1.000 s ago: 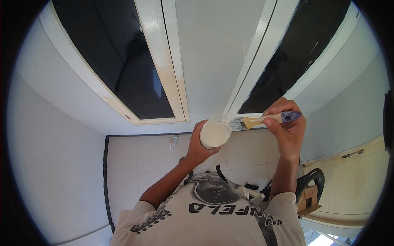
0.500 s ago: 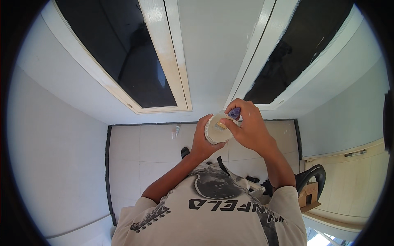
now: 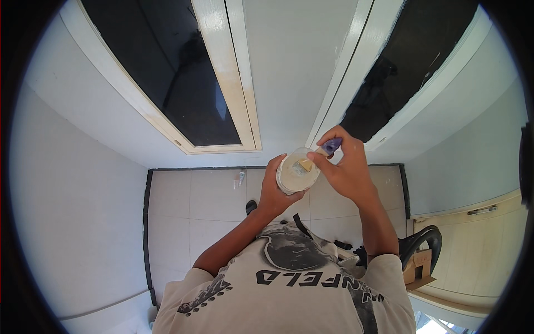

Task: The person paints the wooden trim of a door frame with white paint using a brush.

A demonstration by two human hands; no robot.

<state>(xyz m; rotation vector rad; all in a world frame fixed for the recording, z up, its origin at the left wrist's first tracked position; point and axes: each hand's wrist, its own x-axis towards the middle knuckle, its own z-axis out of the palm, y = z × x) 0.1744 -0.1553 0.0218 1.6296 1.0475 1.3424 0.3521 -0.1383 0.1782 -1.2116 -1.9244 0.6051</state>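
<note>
A round, whitish paint tub [image 3: 291,181] is held in front of my chest. My left hand [image 3: 273,186] is closed round its left side, thumb along the near rim. My right hand [image 3: 346,167] grips a paintbrush [image 3: 332,146] with a purple handle over the tub's right rim. The brush slants down to the left, its pale bristle end inside the tub. Whether the bristles touch the tub's contents I cannot tell.
Ahead are two white-framed windows with dark panes, a left window [image 3: 194,83] and a right window [image 3: 400,72], with grey wall between. A small tube [image 3: 240,178] lies on the tiled floor [image 3: 214,200]. At the right are a cardboard box [image 3: 418,269] and a black curved object [image 3: 431,234].
My right hand has moved a little to the right with the paintbrush, which now tilts more. My left hand and the tub stay nearly in place.
</note>
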